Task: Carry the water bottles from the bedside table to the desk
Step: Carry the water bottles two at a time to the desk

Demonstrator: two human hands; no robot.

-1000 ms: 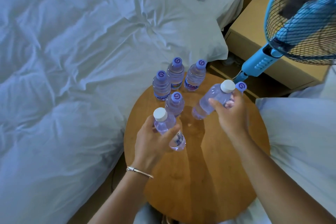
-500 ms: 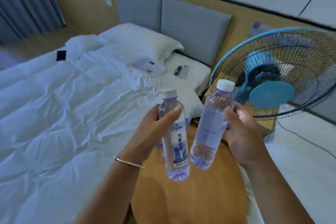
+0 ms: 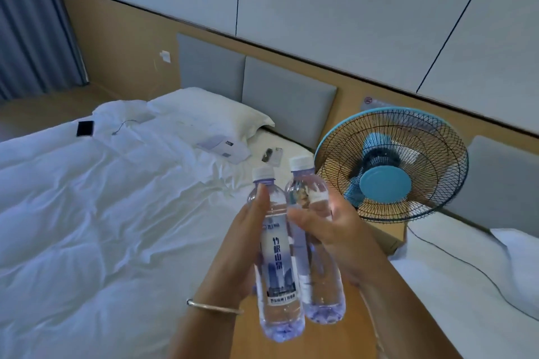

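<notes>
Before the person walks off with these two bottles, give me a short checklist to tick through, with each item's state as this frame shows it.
1. Left hand grips the labelled bottle: ok, fingers wrap its body.
2. Right hand grips the second bottle: ok, fingers curl round its upper half.
3. Caps on both bottles: ok, a white cap tops each.
4. Bottles lifted off the bedside table: ok, both bases hang above the wood.
5. Clearance from the fan: ok for now; it stands close behind on the right.
6. Desk and route to it: cannot tell, neither is in view.
</notes>
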